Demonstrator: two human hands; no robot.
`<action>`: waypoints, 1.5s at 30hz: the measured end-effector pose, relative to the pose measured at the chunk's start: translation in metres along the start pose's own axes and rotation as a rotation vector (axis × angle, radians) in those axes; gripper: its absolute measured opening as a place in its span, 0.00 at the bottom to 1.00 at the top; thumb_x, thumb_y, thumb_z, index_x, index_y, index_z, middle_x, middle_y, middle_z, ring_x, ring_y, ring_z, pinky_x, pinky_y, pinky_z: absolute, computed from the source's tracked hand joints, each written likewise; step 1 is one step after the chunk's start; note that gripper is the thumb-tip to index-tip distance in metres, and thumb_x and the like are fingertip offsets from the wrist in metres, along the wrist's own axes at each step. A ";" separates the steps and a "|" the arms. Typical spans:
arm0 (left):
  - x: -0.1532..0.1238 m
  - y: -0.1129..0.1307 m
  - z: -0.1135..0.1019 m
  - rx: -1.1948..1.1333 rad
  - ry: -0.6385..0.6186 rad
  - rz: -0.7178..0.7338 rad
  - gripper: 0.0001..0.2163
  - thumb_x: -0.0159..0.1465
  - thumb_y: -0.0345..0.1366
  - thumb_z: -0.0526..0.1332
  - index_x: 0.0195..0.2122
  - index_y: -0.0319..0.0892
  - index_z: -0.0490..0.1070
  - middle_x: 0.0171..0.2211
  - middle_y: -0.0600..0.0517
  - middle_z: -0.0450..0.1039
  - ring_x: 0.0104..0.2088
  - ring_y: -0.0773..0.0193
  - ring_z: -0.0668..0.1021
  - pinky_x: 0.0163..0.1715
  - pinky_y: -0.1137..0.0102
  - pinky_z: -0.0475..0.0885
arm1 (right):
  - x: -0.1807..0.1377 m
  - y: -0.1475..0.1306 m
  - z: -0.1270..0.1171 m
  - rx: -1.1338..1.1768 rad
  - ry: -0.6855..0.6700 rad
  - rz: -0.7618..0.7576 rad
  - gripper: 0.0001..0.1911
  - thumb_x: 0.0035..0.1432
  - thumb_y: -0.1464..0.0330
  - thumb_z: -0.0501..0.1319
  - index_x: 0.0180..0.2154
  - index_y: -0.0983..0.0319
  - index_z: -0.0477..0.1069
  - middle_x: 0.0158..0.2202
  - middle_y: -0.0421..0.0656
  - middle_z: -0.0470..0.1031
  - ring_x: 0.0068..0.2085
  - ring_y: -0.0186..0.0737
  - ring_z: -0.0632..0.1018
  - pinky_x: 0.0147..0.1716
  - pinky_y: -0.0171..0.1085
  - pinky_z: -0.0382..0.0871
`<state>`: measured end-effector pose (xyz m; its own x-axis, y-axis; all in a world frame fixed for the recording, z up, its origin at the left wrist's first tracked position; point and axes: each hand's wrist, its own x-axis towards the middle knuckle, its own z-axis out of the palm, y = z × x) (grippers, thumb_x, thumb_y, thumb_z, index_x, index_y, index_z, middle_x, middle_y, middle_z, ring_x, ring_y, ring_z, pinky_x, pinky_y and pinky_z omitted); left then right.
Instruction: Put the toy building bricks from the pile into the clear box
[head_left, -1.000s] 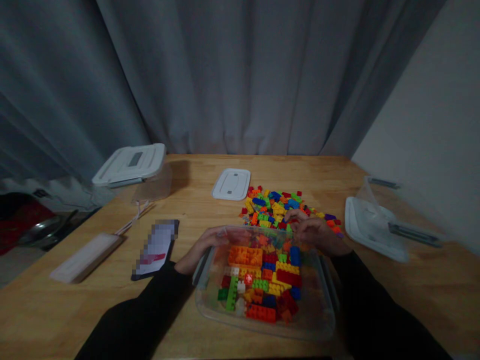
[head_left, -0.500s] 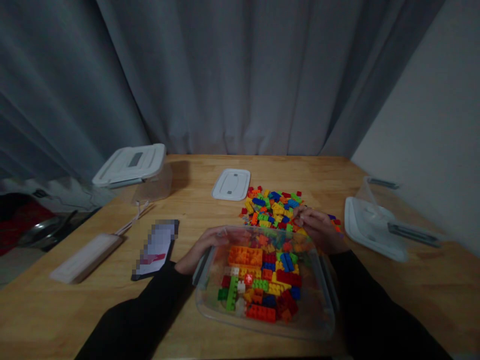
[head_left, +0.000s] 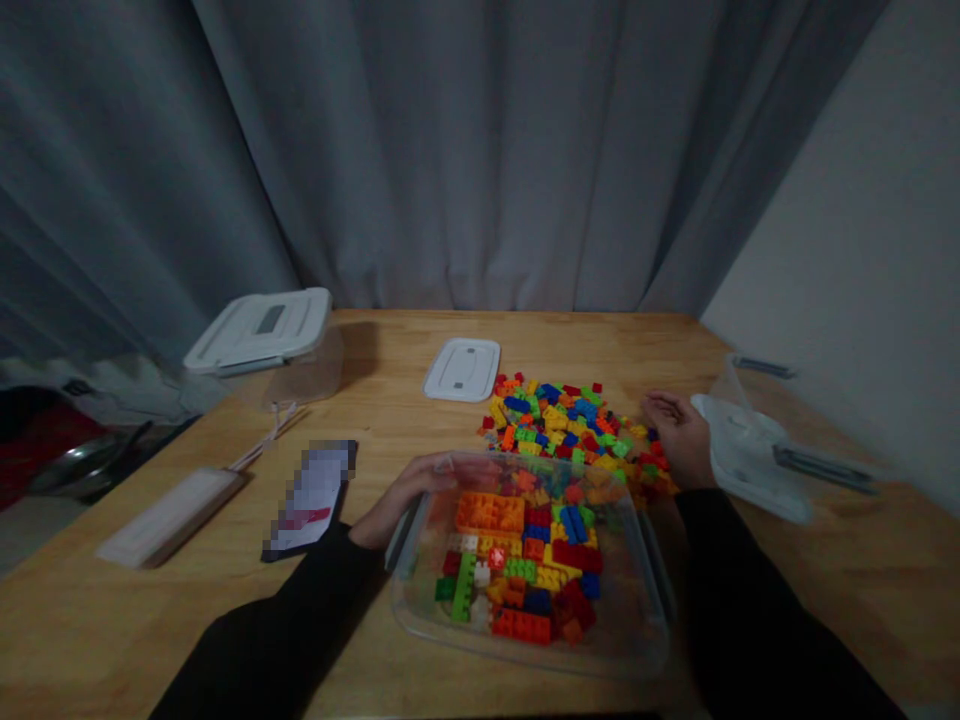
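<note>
A clear plastic storage box (head_left: pixel 442 640) stands before me, with bigger toy building bricks (head_left: pixel 491 513) of several colours spread inside it. My left hand (head_left: pixel 420 480) grips the box's far left corner, thumb and fingers around the rim. Behind the box, a loose heap of small toy building bricks (head_left: pixel 555 420) covers part of the table. At the heap's right side is my right hand (head_left: pixel 679 430), its fingers loosely bent and pointing left. I see no brick in it, though the palm side is partly hidden.
On the wooden table (head_left: pixel 390 350) are a white lid (head_left: pixel 463 369) behind the heap, a lidded clear box (head_left: pixel 300 365) at the far left, a phone (head_left: pixel 311 500), and a pale oblong case (head_left: pixel 172 515) with a strap. Another clear box (head_left: pixel 765 440) lies at right with a white lid (head_left: pixel 750 470).
My right hand has moved right, from over the heap to its right edge. The lid beside it has shifted slightly right. My left hand and the box in front stay put.
</note>
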<state>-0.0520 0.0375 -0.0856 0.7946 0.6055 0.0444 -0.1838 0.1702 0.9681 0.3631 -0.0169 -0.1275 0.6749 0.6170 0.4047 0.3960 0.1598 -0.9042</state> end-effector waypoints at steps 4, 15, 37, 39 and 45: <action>-0.001 -0.002 -0.003 -0.031 -0.012 -0.018 0.22 0.61 0.30 0.57 0.56 0.39 0.79 0.55 0.42 0.81 0.59 0.46 0.78 0.67 0.52 0.61 | 0.000 0.006 -0.001 -0.303 -0.088 -0.083 0.17 0.57 0.56 0.64 0.41 0.62 0.78 0.36 0.47 0.82 0.36 0.45 0.80 0.42 0.44 0.76; -0.001 0.003 0.001 0.018 0.027 -0.024 0.21 0.60 0.30 0.59 0.53 0.40 0.81 0.51 0.44 0.83 0.56 0.44 0.80 0.63 0.53 0.66 | 0.016 0.027 -0.023 -0.807 -0.192 -0.233 0.18 0.60 0.62 0.56 0.42 0.66 0.79 0.43 0.55 0.82 0.45 0.53 0.80 0.51 0.48 0.72; -0.001 0.004 0.001 0.016 0.033 -0.006 0.22 0.59 0.29 0.59 0.53 0.39 0.81 0.54 0.42 0.82 0.56 0.45 0.81 0.62 0.54 0.67 | 0.016 0.042 -0.034 -0.722 -0.357 0.034 0.20 0.57 0.58 0.64 0.48 0.62 0.76 0.44 0.49 0.83 0.43 0.45 0.82 0.43 0.40 0.74; -0.001 0.003 0.000 0.015 0.036 -0.018 0.22 0.59 0.29 0.59 0.54 0.39 0.81 0.55 0.42 0.81 0.56 0.45 0.81 0.63 0.54 0.67 | 0.016 0.040 -0.033 -0.716 -0.352 0.045 0.20 0.56 0.59 0.65 0.48 0.62 0.76 0.44 0.49 0.83 0.42 0.45 0.82 0.43 0.40 0.75; -0.002 0.001 0.000 0.002 0.046 -0.034 0.21 0.59 0.30 0.60 0.53 0.40 0.81 0.54 0.42 0.82 0.56 0.46 0.80 0.63 0.54 0.66 | 0.017 0.033 -0.032 -0.694 -0.329 0.053 0.21 0.56 0.58 0.65 0.48 0.63 0.77 0.42 0.50 0.83 0.40 0.45 0.82 0.42 0.40 0.75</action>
<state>-0.0533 0.0366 -0.0845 0.7731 0.6343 0.0003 -0.1563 0.1900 0.9693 0.4073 -0.0262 -0.1459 0.5267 0.8253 0.2039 0.7418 -0.3290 -0.5844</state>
